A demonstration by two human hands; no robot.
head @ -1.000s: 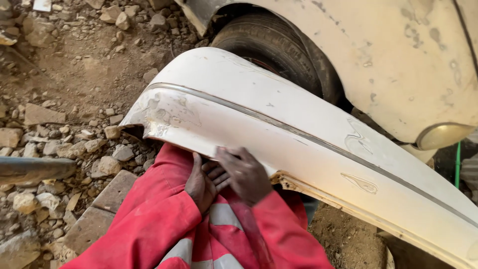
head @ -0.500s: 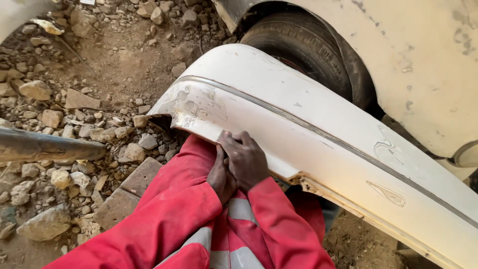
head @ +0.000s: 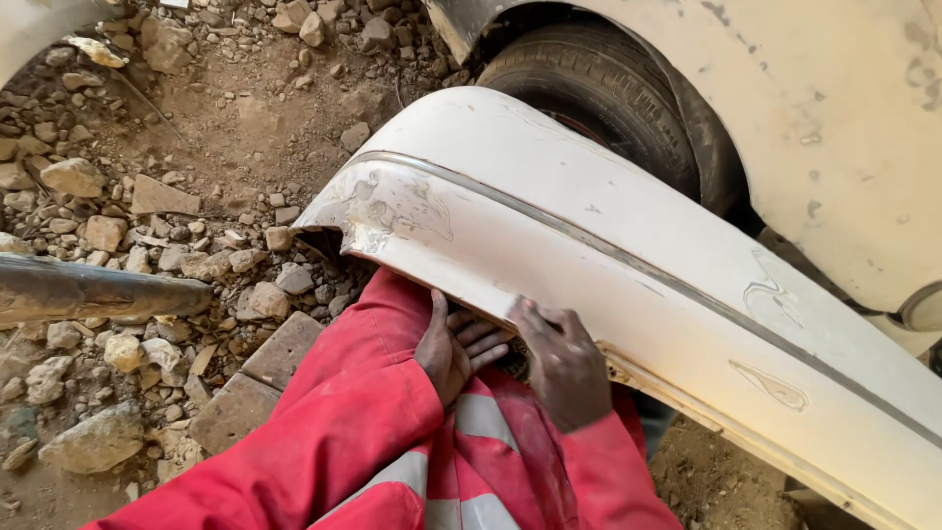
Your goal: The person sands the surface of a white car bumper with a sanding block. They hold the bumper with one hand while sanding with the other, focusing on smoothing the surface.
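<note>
Lying on stony ground [head: 147, 157], a dark pipe [head: 88, 290] sits far left. Near centre, the left hand [head: 453, 344] rests open-palmed under the white bumper's [head: 608, 255] lower edge; the right hand [head: 564, 368] presses its fingers against that edge, beside a tyre [head: 599, 98].

Left hand [head: 453, 345] and right hand [head: 564, 365], side by side

The big white bumper [head: 628, 265] blocks the way above both hands, and the tyre [head: 599, 98] sits right behind it. To the left, over the stones [head: 147, 245], there is open room, until the dark pipe [head: 88, 290]
</note>
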